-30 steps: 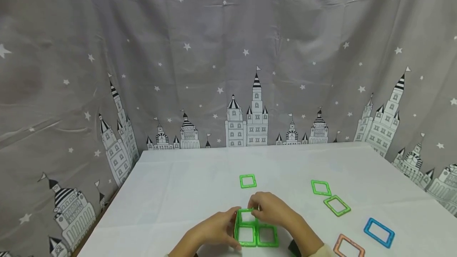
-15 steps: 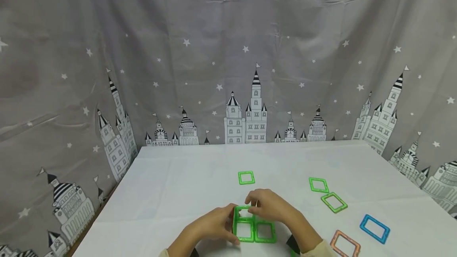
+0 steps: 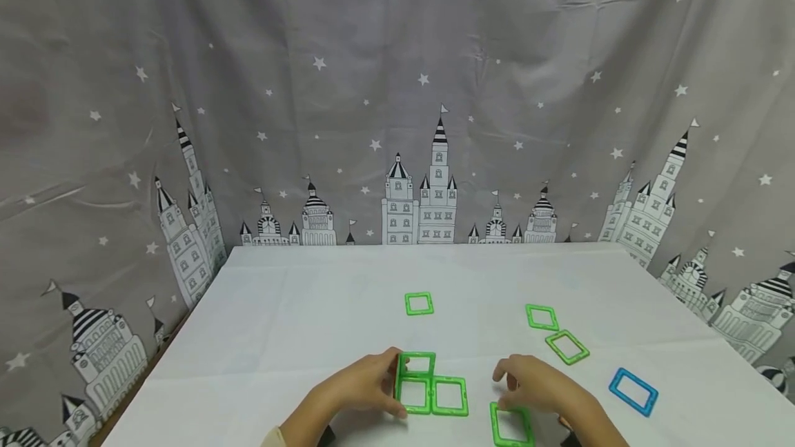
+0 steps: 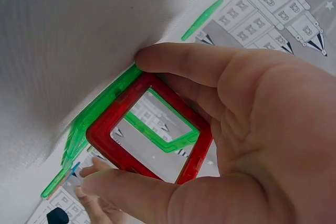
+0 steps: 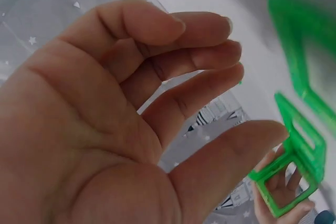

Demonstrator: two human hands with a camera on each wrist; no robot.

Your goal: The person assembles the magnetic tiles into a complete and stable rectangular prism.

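Observation:
My left hand (image 3: pixel 366 383) holds a red square magnetic tile (image 4: pixel 100 128) upright by its edges, with thumb and fingers at opposite sides of the frame. That tile stands at the left side of a small build of green square magnetic tiles. One green tile (image 3: pixel 417 355) of the build rises at the back, and another green tile (image 3: pixel 464 395) lies flat at the right. Apart from the build, my right hand (image 3: pixel 537 385) hovers with loosely bent fingers and nothing in its grasp. Its thumb overlaps a loose green tile (image 3: pixel 495 426) in the head view.
A single green tile (image 3: pixel 419 312) lies farther back on the white table (image 3: pixel 298 309). To the right lie two more green tiles, one (image 3: pixel 542 326) behind the other (image 3: pixel 577 357), and a blue rectangular tile (image 3: pixel 652 402). A grey curtain (image 3: pixel 348 123) hangs behind the table.
My right hand has left the green build and moved right, over to the loose green tile. My left hand stays at the build's left side. The orange tile is now covered by my right arm.

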